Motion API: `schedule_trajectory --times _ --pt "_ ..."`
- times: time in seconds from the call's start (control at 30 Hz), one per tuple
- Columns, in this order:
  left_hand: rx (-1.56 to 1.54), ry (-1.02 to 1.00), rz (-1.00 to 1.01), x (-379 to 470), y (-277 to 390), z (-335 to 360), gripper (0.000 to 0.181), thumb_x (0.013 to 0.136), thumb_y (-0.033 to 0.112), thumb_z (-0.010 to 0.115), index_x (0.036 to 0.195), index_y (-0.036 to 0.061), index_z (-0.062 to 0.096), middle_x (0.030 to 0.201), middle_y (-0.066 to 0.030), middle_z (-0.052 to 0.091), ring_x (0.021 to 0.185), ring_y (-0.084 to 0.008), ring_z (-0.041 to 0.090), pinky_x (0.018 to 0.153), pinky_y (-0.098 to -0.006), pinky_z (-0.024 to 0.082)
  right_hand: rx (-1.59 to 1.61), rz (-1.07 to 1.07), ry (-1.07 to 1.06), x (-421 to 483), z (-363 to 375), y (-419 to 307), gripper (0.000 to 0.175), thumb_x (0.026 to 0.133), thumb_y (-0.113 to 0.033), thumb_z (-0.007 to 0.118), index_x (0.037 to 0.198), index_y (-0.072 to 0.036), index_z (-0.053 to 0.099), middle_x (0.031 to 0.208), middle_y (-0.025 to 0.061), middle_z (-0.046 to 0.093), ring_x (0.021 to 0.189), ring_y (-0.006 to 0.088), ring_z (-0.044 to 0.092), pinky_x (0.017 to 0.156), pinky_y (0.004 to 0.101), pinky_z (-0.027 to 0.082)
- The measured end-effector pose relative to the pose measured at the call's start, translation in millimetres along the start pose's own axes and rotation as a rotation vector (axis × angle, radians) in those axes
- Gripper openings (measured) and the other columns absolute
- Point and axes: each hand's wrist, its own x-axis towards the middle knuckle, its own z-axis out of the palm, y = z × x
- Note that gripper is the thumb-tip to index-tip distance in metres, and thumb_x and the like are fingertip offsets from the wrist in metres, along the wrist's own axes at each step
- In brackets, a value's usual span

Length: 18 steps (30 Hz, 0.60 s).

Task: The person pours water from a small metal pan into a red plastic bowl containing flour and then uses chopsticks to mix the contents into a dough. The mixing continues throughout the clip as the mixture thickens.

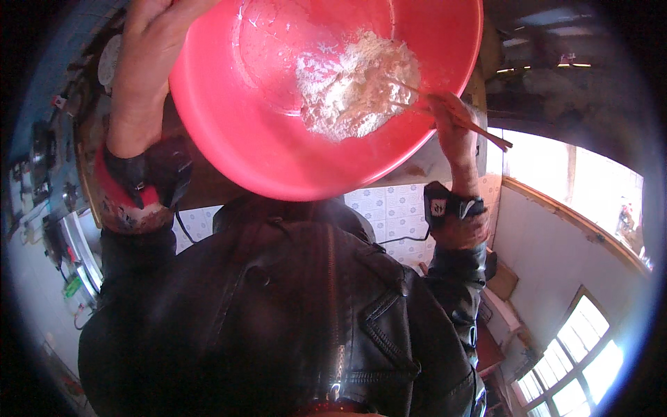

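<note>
A large red plastic basin [224,140] is tilted before my chest and runs past the top edge of the view. Inside it lies a clumpy heap of white flour [354,94], parts of it looking damp and doughy. My right hand [456,120] grips a pair of wooden chopsticks [487,134] over the basin's right rim, their tips in the flour. At the upper left, my left hand [156,36] is against the basin's rim, thumb side towards it. The top of the picture cuts off its fingertips.
A dark jacket [292,292] fills the area below the basin. Patterned white tiles [385,213] show behind it. Cables hang by both wrists. A wooden-edged window [589,177] is at the right, a paned window [568,359] lower right. Cluttered objects line the left.
</note>
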Motion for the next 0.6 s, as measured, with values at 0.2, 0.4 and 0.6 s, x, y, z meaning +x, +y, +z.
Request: schedule_trajectory --times 0.2,0.4,0.6 --pt "-0.071 -0.039 -0.051 -4.3 5.2 1.8 0.026 0.088 0.012 0.049 0.112 0.0024 0.053 0.093 -0.0134 0.063 0.083 -0.0198 0.064 0.079 -0.0330 0.052 0.290 0.142 0.074 -13.9 56.0 13.0 0.016 0.089 -0.014 0.059 0.097 -0.001 0.065 0.085 0.0068 0.065 0.074 0.0123 0.063 0.057 0.0257 0.053" --pt "-0.069 -0.065 -0.019 -3.2 7.1 4.3 0.029 0.088 0.012 0.048 0.115 0.0021 0.052 0.095 -0.0137 0.063 0.083 -0.0201 0.064 0.080 -0.0339 0.053 0.101 -0.040 -0.059 -14.6 21.0 -15.9 0.015 0.090 -0.012 0.058 0.097 0.000 0.065 0.083 0.0064 0.067 0.071 0.0104 0.063 0.055 0.0217 0.050" --pt "-0.036 -0.013 -0.061 -1.6 5.8 2.0 0.028 0.088 0.013 0.048 0.114 0.0024 0.052 0.095 -0.0136 0.063 0.083 -0.0203 0.064 0.080 -0.0347 0.053 0.252 0.265 0.069 -31.0 40.1 -7.1 0.019 0.090 -0.016 0.060 0.095 0.002 0.063 0.084 0.0083 0.067 0.072 0.0127 0.065 0.054 0.0233 0.052"
